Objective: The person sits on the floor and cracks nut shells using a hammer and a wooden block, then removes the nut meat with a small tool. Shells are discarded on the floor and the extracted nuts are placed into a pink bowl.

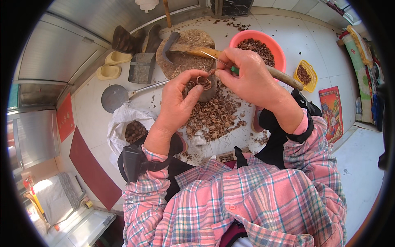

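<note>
My left hand (180,98) holds cracked walnut shell pieces (203,82) between its thumb and fingers. Close to its right, my right hand (243,75) grips a thin metal pick (211,57) with a green part showing under the palm; a small brown piece (213,71) is at its fingertips. Behind both hands, a hammer with a curved metal head (169,48) and long wooden handle (191,49) lies on a chopped wooden block (197,36). Below the hands, broken walnut shells and some whole walnuts (213,119) are heaped on the floor.
A pink basin (283,55) of dark pieces and a yellow basket (314,75) of brown kernels stand at right. At left are a white sack (115,123) of walnuts, a long-handled metal pan (114,98), a dustpan (141,68), yellow slippers (108,71) and boots (126,40).
</note>
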A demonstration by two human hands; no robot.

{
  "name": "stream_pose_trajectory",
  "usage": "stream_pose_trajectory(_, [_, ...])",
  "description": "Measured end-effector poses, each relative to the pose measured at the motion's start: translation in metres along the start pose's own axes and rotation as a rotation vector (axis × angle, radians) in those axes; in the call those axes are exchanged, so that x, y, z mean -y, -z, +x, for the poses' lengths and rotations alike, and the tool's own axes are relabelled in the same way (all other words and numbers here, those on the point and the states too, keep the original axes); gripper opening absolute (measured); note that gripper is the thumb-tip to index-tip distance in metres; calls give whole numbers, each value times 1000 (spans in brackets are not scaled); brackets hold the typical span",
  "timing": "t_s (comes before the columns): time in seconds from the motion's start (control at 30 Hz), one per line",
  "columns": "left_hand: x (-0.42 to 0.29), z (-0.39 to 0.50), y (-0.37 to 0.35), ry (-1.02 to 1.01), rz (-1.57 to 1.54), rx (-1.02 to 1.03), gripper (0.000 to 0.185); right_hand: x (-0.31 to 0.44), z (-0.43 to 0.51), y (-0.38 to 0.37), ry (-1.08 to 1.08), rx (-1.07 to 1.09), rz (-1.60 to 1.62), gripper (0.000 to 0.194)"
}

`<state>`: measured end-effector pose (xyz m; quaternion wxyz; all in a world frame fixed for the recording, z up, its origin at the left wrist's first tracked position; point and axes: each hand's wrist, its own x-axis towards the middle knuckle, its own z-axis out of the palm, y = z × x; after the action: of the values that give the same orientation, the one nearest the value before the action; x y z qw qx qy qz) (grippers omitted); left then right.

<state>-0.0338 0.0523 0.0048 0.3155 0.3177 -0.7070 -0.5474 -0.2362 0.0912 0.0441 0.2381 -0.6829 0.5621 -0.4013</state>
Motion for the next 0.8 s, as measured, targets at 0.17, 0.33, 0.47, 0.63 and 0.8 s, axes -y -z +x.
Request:
stream_pose_trajectory(0.17, [-3,-1,18,4,82,296,30,-21,5,40,66,5,-144,13])
stream_pose_trajectory(0.33, [-8,-6,27,175,268,429,38,-59,18,92,-357,27,-610,19])
stream_pose_trajectory(0.47, [-8,-5,20,267,-332,278,45,-57,15,81,-151,-128,-451,20])
stream_pose_trajectory(0.63, [-10,-3,12,226,-515,228,47,-24,9,28,-35,16,122,15])
stream_pose_trajectory(0.8, [-9,-3,10,228,-569,202,47,-3,1,-10,13,96,261,12])
